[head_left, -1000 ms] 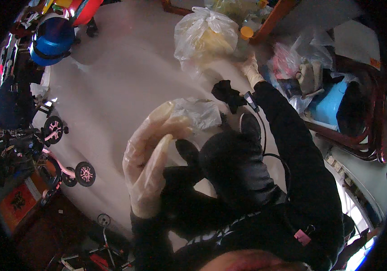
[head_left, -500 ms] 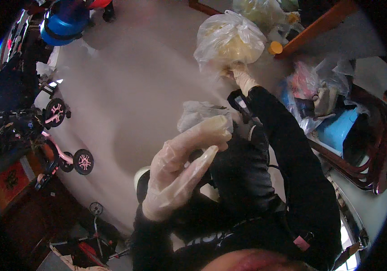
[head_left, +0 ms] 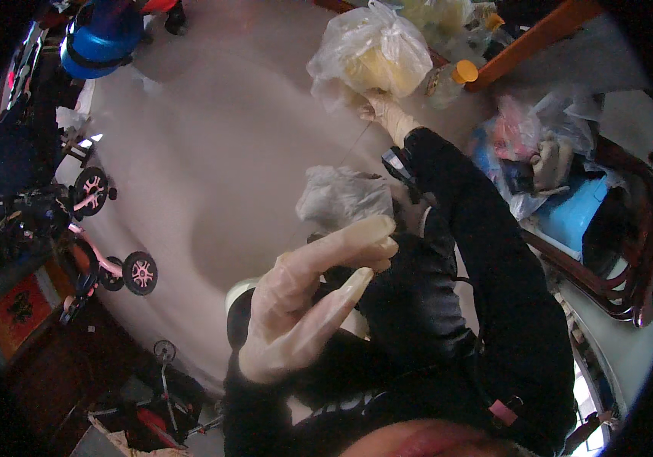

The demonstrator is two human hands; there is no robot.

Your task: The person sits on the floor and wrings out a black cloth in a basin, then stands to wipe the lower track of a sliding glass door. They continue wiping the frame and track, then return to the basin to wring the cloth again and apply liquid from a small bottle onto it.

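My left hand (head_left: 315,297), in a pale translucent glove, is raised in front of me. Its fingers stretch forward, the thumb stands apart, and no object shows between them. Beyond its fingertips, low over my legs, sits a crumpled whitish bag or cloth (head_left: 341,196). My right hand (head_left: 387,116), gloved alike, reaches far forward, with its fingers closed at the lower edge of a white see-through plastic bag (head_left: 376,57) with yellowish contents. A thin dark line runs down from these fingers; what it is I cannot tell.
Right of the bag stands a clear bottle with a yellow cap (head_left: 464,72), near a wooden beam (head_left: 539,38). At right are a blue container (head_left: 574,217) and a dark wooden chair frame (head_left: 635,259). Pink-wheeled children's cycles (head_left: 141,273) and a blue drum (head_left: 102,42) line the left.
My right hand and the plastic bag have shifted left and slightly farther away, uncovering more of the bottle. My left hand has dipped a little, its thumb and fingers still apart.
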